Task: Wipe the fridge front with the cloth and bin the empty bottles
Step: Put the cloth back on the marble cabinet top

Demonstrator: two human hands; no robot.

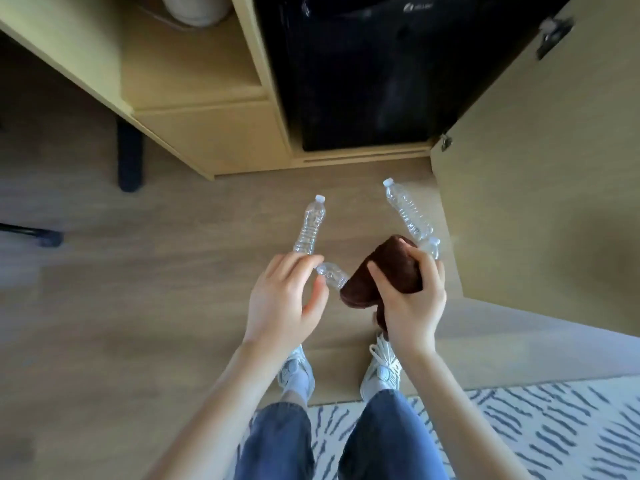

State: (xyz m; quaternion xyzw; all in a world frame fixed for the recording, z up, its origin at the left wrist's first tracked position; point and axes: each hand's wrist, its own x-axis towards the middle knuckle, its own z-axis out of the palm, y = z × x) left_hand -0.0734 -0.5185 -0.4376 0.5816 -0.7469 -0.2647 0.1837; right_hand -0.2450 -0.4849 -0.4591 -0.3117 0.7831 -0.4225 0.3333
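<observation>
My right hand grips a folded dark brown cloth above the floor. My left hand hovers beside it with relaxed fingers, holding nothing. Several clear empty plastic bottles lie on the wood floor below: one just beyond my left fingers, one near the cabinet door, one showing between my hands, and one partly hidden behind the cloth. The black fridge front stands in the wooden cabinet straight ahead.
The cabinet door hangs open on the right, close to the bottles. A wooden shelf unit and a black desk leg are at left. My feet in white sneakers stand by a patterned rug. No bin shows.
</observation>
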